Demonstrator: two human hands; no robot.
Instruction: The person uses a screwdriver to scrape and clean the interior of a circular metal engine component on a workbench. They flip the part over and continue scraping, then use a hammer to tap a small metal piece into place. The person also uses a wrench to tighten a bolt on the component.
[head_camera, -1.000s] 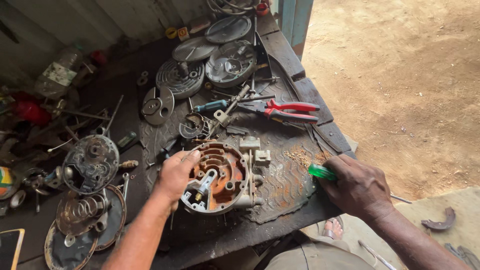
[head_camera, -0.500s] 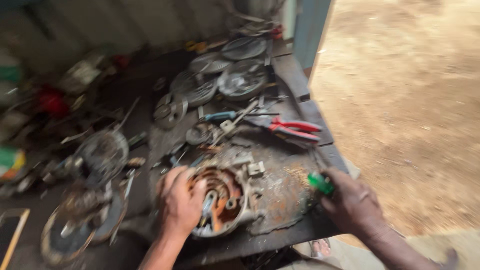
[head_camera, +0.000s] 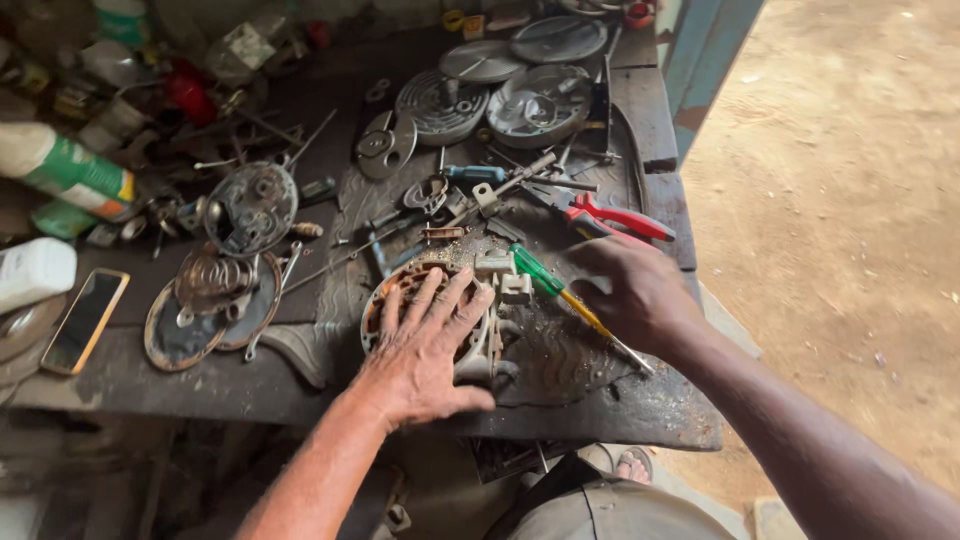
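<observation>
Rusty metal, a round motor housing (head_camera: 420, 300), is pressed flat under the left hand (head_camera: 425, 345), fingers spread open, at the front of the dark workbench (head_camera: 130, 385); just to its right a green-handled screwdriver (head_camera: 575, 305) is clasped in the closed right hand (head_camera: 630, 290), tip lying on the bench; red pliers (head_camera: 615, 218) lie beyond.

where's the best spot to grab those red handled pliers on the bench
Take the red-handled pliers by the two red grips, which fan out toward the bench's right edge and lie bare. Come down from above on that right side; the dark jaw end points left into a clutter of small tools. The right hand, beside the green-handled screwdriver, looks nearest; the left hand lies flat on the round motor part.
</observation>
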